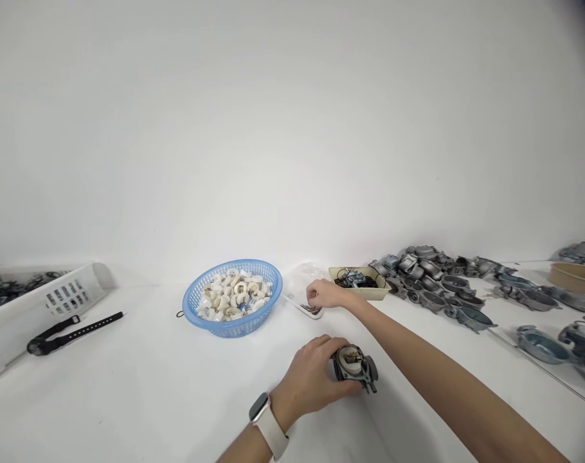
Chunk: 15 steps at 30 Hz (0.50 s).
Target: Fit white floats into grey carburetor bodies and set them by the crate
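My left hand [312, 379], with a white watch on its wrist, is closed round a grey metal carburetor body [354, 368] that rests on the white table near me. My right hand [325, 294] reaches forward to a small clear tray [299, 283] holding tiny dark parts. Its fingers are pinched together at the tray's near end, and what they grip is too small to make out. A blue plastic basket [233, 305] full of white and cream ring-shaped pieces stands just left of that tray.
A beige tray [362, 283] with black rings sits behind my right hand. Many grey metal castings [434, 280] spread along the right. A white slotted bin [46, 292] of dark parts and a black watch strap [71, 331] lie left.
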Each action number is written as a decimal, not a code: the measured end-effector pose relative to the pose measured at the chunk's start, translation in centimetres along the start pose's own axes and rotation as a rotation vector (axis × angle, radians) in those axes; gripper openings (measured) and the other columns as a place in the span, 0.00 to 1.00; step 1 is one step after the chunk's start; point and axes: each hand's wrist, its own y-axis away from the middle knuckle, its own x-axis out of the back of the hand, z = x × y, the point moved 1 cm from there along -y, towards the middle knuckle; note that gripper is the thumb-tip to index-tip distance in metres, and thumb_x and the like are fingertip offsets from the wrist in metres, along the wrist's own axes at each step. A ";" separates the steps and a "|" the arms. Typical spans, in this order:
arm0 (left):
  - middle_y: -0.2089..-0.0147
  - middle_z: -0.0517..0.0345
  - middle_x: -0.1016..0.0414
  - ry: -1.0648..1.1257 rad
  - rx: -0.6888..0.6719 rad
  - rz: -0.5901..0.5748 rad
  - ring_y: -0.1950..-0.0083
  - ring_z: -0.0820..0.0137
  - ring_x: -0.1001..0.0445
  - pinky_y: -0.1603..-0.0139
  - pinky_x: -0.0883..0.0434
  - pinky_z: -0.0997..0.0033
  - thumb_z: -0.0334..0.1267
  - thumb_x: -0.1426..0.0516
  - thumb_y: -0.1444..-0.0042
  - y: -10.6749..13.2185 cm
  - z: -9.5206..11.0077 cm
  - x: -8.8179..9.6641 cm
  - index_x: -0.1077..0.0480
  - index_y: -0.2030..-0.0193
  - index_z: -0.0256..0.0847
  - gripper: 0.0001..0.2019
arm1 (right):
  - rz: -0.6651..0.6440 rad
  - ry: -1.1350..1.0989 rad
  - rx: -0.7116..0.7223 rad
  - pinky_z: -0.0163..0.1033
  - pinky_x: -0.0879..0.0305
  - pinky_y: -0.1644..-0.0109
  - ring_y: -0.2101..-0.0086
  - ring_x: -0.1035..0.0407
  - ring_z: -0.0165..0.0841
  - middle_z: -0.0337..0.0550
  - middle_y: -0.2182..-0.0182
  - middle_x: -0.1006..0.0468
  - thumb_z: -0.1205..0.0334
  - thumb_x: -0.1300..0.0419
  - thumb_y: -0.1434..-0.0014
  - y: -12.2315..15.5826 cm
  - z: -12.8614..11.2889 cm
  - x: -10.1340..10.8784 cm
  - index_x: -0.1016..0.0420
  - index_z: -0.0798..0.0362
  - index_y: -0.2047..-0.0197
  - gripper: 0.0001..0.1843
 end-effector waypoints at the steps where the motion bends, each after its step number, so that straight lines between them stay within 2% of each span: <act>1: 0.49 0.57 0.23 0.003 0.001 -0.003 0.50 0.59 0.26 0.46 0.30 0.60 0.47 0.31 0.52 0.0 0.0 0.0 0.28 0.44 0.52 0.28 | 0.034 -0.047 0.019 0.35 0.36 0.63 0.64 0.26 0.36 0.46 0.67 0.19 0.67 0.42 0.51 0.6 0.2 0.3 0.23 0.56 0.68 0.07; 5: 0.48 0.55 0.24 0.013 0.012 0.000 0.48 0.57 0.26 0.46 0.29 0.58 0.53 0.33 0.51 0.2 0.1 0.0 0.28 0.43 0.51 0.28 | 0.120 -0.256 0.067 0.36 0.32 0.59 0.63 0.25 0.35 0.45 0.67 0.20 0.62 0.43 0.45 4.5 1.1 0.9 0.27 0.56 0.64 0.08; 10: 0.51 0.56 0.23 0.028 0.014 0.071 0.50 0.61 0.26 0.47 0.29 0.62 0.45 0.35 0.46 0.2 0.3 -0.4 0.26 0.48 0.49 0.19 | 0.151 -0.755 0.032 0.39 0.31 0.60 0.68 0.27 0.33 0.42 0.71 0.22 0.57 0.34 0.48 11.2 2.7 -0.7 0.27 0.55 0.65 0.11; 15: 0.53 0.57 0.23 0.072 0.041 0.128 0.53 0.64 0.25 0.52 0.29 0.66 0.40 0.36 0.46 0.1 0.5 -0.9 0.25 0.52 0.47 0.14 | 0.174 -0.948 -0.014 0.39 0.33 0.62 0.71 0.31 0.31 0.43 0.70 0.21 0.54 0.32 0.47 15.1 3.8 -2.8 0.25 0.55 0.64 0.14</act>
